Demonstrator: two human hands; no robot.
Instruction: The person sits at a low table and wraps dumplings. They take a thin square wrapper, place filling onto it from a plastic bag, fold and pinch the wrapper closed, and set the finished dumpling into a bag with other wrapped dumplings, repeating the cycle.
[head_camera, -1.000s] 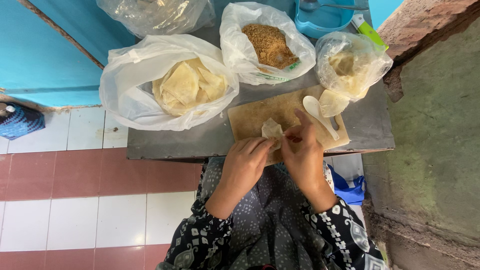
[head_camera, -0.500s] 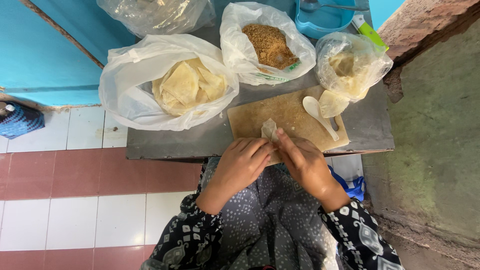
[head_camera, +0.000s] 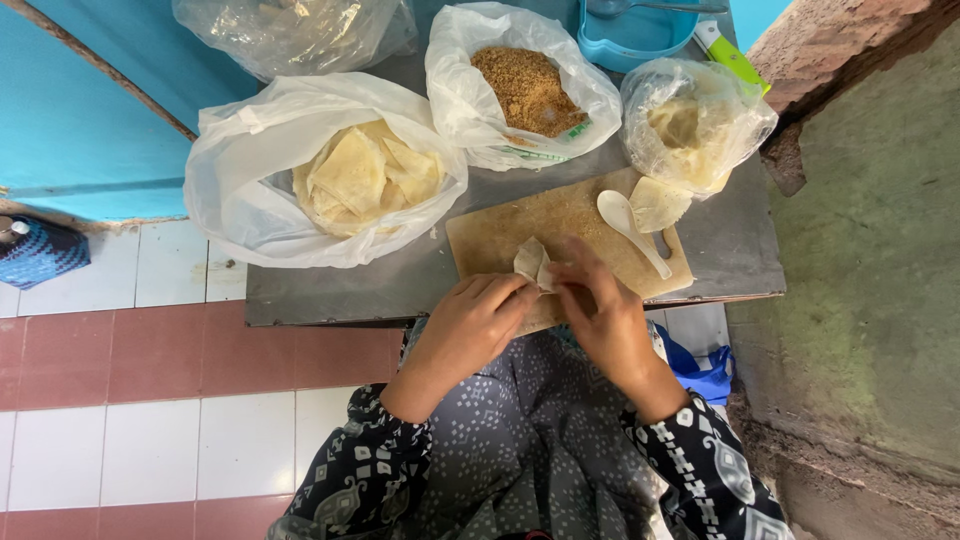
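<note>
From the head camera, looking down: both hands meet over the near edge of a wooden board (head_camera: 560, 235) on a grey metal table (head_camera: 735, 250). The left hand (head_camera: 470, 325) and the right hand (head_camera: 600, 315) each have a closed grip on a small pale dough wrapper (head_camera: 530, 262), pinching it between the fingertips. The wrapper sits at the middle of the picture, just above the board's near edge.

On the board, at 2 o'clock from the wrapper, lies a white spoon (head_camera: 628, 225). Just beside the spoon is a flat wrapper sheet (head_camera: 660, 203).

At 10 o'clock is a white bag of folded wrappers (head_camera: 350, 175). At 12 o'clock is a bag of brown crumbly filling (head_camera: 525, 90). At 2 o'clock, farther back, is a clear bag of pale sheets (head_camera: 695, 125). At 1 o'clock, at the top, stands a blue tub (head_camera: 630, 35).
</note>
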